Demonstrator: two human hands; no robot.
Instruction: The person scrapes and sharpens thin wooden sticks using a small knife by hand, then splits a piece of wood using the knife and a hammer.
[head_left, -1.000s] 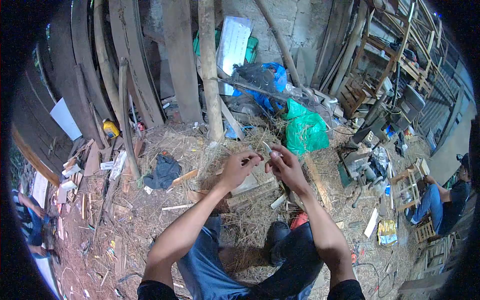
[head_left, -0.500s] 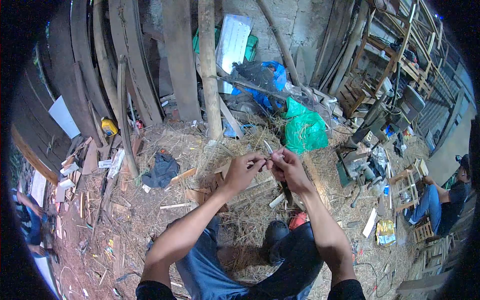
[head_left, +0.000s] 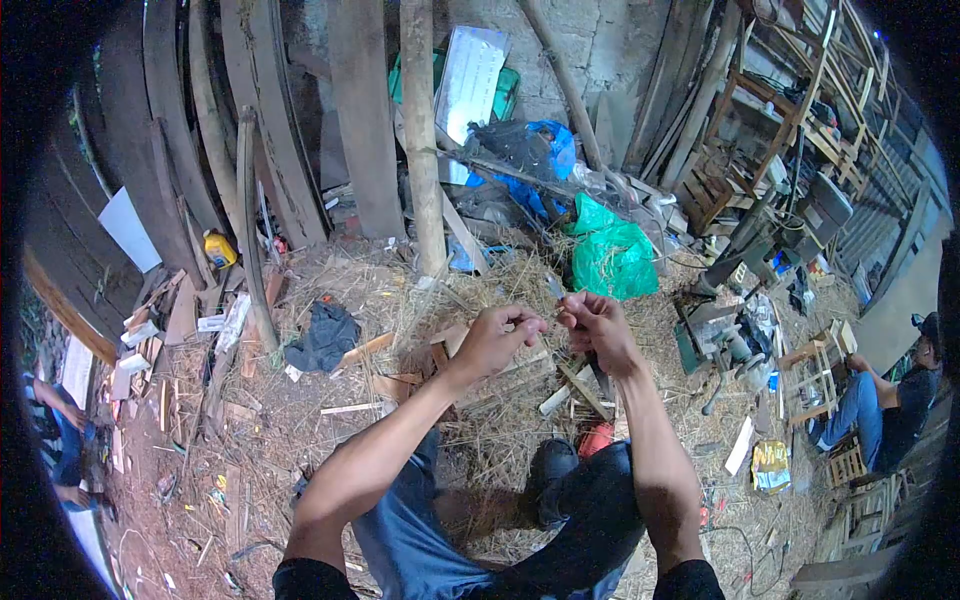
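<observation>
Blade (head_left: 554, 287) in right grip (head_left: 604, 331) — green bag (head_left: 613, 255)

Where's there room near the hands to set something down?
Nothing looks fully bare. Clearest is the straw-strewn ground between the dark cloth and the upright post. Crowded: below the left hand and right hand, where wood offcuts lie.

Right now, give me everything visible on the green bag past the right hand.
The green bag is bright, shiny and crumpled, apparently thin plastic, with a bulging body and a narrower peak at its upper left. Bits of straw seem to lie on its front. It sits on straw-strewn ground, beyond the right hand, beside a heap of blue and black sheeting. Whether it touches the heap, and what it contains, can't be told.
</observation>
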